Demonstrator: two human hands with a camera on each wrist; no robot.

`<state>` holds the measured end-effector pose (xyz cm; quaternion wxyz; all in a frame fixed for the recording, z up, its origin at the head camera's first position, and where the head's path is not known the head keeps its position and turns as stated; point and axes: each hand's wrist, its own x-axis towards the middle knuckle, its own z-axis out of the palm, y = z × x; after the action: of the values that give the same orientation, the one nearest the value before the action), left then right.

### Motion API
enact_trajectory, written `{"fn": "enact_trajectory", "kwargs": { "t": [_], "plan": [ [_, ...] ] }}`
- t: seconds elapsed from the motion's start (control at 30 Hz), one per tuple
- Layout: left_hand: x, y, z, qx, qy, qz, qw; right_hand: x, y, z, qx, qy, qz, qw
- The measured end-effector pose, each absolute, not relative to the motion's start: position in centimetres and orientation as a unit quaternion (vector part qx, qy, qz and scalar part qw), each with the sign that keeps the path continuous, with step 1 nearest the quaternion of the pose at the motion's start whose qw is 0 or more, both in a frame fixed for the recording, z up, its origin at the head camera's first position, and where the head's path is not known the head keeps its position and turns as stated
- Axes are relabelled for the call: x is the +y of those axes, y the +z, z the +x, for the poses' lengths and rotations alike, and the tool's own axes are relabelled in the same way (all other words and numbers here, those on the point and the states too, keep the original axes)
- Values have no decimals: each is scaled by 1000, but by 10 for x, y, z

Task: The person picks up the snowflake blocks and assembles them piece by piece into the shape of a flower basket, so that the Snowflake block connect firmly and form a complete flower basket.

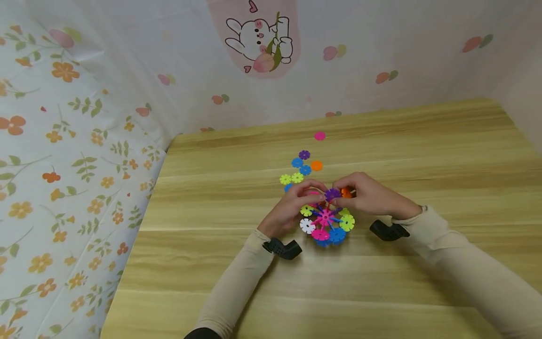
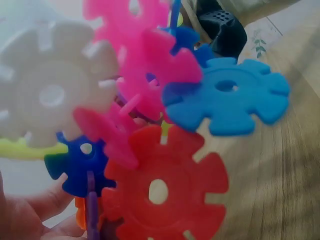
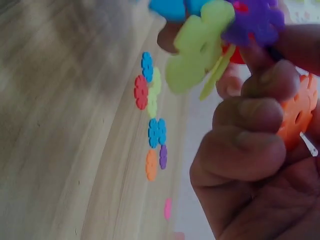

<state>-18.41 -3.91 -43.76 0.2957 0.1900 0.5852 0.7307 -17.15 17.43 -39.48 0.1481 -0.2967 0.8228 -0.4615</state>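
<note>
Both hands hold up a ball-like build of slotted plastic snowflake discs, with a pink disc at its hub. My left hand grips it from the upper left, fingertips near the top. From the upper right my right hand pinches a purple disc between thumb and fingers. An orange disc shows behind the curled fingers in the right wrist view. A white disc, a blue disc and a yellow-green disc stick out around the build. Close in the left wrist view is a red disc.
Behind the hands, loose discs trail across the wooden table: a pink disc, a purple one, an orange one, plus several blue and yellow-green ones. Patterned cloth hangs behind and to the left.
</note>
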Motion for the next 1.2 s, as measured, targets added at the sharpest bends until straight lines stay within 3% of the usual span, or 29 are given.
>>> {"fn": "enact_trajectory", "kwargs": {
  "t": [0.3, 0.47, 0.7, 0.83, 1.03, 1.2],
  "plan": [
    [-38, -440, -185, 585, 726, 193, 307, 176, -401, -174, 806, -464, -307, 200],
    [-39, -451, -193, 574, 722, 169, 347, 176, -407, -174, 824, -437, -305, 192],
    [-45, -459, -205, 528, 732, 189, 387, 181, -421, -175, 843, -450, -230, 185],
    [-51, -458, -206, 587, 687, 240, 353, 181, -425, -174, 850, -439, -240, 162],
    [-49, -451, -200, 702, 598, 261, 284, 181, -427, -174, 851, -434, -242, 171],
    [-45, -438, -186, 832, 465, 244, 175, 180, -428, -176, 862, -420, -230, 169]
  ]
}}
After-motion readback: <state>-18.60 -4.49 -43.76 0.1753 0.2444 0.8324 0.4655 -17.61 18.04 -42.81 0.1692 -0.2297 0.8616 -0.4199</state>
